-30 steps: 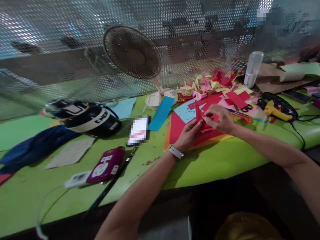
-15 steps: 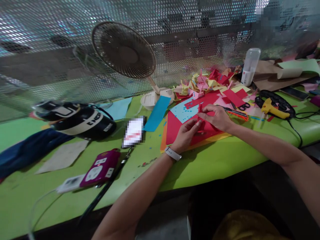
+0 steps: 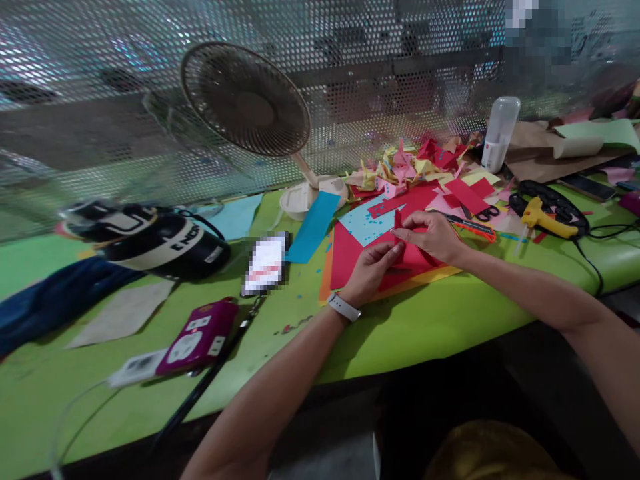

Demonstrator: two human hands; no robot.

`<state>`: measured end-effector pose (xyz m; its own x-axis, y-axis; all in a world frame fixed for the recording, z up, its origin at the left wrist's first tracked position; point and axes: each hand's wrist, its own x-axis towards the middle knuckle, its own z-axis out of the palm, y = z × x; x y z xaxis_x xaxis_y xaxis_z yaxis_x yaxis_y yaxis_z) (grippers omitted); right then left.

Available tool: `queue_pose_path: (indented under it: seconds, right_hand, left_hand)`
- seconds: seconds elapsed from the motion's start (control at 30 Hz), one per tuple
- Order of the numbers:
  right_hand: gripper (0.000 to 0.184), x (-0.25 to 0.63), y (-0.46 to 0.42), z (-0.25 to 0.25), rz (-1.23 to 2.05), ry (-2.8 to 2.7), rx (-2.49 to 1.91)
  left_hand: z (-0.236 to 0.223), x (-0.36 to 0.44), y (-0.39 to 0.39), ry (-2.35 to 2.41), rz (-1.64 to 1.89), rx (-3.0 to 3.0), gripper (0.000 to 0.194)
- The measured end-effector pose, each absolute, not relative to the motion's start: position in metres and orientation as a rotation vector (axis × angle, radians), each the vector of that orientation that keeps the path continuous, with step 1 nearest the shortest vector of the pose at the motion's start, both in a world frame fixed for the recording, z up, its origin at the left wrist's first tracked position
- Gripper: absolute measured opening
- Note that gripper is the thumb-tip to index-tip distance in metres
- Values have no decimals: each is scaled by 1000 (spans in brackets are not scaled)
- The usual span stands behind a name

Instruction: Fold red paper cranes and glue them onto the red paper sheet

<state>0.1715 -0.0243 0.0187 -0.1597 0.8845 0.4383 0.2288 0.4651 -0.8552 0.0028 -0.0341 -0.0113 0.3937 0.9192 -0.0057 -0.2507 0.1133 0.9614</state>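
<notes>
My left hand (image 3: 373,270) and my right hand (image 3: 430,235) meet over a stack of red and orange paper sheets (image 3: 345,257) on the green table (image 3: 400,333). Both pinch a small folded red paper piece (image 3: 400,227), the right from above with its fingertips, the left from below. A white watch (image 3: 343,307) is on my left wrist.
A desk fan (image 3: 247,107) stands behind. Folded paper shapes (image 3: 405,167), scissors (image 3: 483,214), an orange cutter (image 3: 473,228), a yellow glue gun (image 3: 547,220) and a white bottle (image 3: 500,133) lie to the right. A helmet (image 3: 160,240), a badge (image 3: 265,263) and a magenta phone (image 3: 197,337) lie left.
The view has shifted slightly, so everything sits a little further left. My hands stay together on the red paper piece, working it with small finger movements.
</notes>
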Motion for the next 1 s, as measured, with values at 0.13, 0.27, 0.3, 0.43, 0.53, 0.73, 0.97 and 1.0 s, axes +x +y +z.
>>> queue_pose_path:
  seconds: [0.13, 0.27, 0.3, 0.43, 0.53, 0.73, 0.97, 1.0]
  right_hand:
    - [45, 176, -20, 22, 881, -1541, -956]
    - [52, 182, -11, 25, 968, -1245, -949]
    - [53, 182, -10, 25, 1004, -1215, -955]
    - [52, 174, -17, 18, 1189, -1282, -944]
    - [46, 166, -24, 12, 1188, -1307, -917]
    - [36, 166, -21, 5, 1094, -1275, -935]
    - [38, 167, -22, 11, 1062, -1305, -931]
    - [39, 167, -22, 12, 1057, -1304, -935]
  left_hand:
    - [-12, 4, -30, 754, 1134, 1056, 36]
    - [-16, 3, -20, 693, 1356, 915, 33]
    - [-16, 2, -18, 683, 1385, 895, 32]
    - [-18, 1, -17, 676, 1406, 877, 30]
    - [-17, 4, -19, 683, 1386, 886, 30]
    - [-14, 9, -23, 663, 1376, 854, 31]
    - [-17, 5, -20, 672, 1385, 886, 28]
    - [-17, 5, -20, 678, 1391, 886, 29]
